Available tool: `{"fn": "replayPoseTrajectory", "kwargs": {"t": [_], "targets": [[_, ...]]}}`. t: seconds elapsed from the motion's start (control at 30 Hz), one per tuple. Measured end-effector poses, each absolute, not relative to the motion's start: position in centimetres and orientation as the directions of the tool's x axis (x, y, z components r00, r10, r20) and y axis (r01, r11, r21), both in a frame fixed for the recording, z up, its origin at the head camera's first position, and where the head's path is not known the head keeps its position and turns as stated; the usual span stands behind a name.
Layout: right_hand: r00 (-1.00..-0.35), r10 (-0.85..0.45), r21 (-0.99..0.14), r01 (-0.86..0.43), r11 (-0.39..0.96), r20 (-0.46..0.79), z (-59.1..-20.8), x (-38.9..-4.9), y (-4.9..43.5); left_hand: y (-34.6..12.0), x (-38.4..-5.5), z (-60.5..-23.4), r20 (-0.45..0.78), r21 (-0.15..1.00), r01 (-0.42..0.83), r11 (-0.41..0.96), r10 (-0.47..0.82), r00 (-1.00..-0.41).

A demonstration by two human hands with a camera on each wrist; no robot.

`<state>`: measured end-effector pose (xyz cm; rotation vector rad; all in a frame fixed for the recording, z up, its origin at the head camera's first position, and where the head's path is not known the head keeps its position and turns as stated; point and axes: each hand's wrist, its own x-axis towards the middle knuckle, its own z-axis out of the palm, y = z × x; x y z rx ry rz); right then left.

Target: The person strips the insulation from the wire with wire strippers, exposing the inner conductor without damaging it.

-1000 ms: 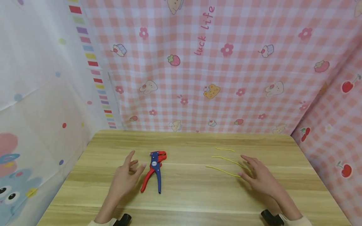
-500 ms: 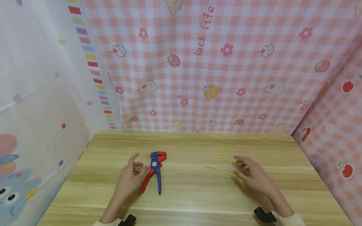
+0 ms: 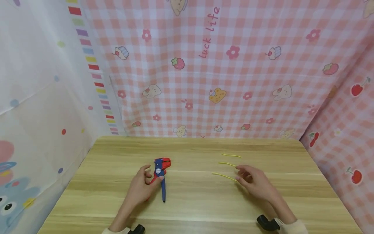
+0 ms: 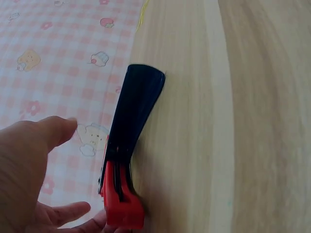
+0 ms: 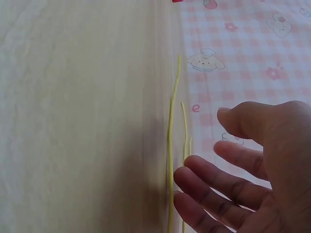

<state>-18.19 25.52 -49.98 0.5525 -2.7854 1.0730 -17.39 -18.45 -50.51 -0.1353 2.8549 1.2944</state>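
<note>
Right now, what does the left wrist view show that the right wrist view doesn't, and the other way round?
Only the left wrist view shows the left hand and, close up, the hand tool's dark handle.

Only the right wrist view shows the right hand and three distinct yellow wires. It also has a red scrap at its top edge, too small to identify.

Both share the wooden tabletop, the pink checked cloth and some yellow wire, though the left wrist view catches only a bit near its top edge.
</note>
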Motion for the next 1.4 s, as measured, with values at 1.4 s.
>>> {"fn": "replayPoseTrajectory", "kwargs": {"t": [1.4], "targets": [[-0.965, -0.219, -0.505, -0.261, 0.823, 0.143, -50.5, -18.3, 21.8, -17.2, -18.8, -49.7, -0.21, 0.554, -0.236, 0.798, -0.14, -0.968]]}}
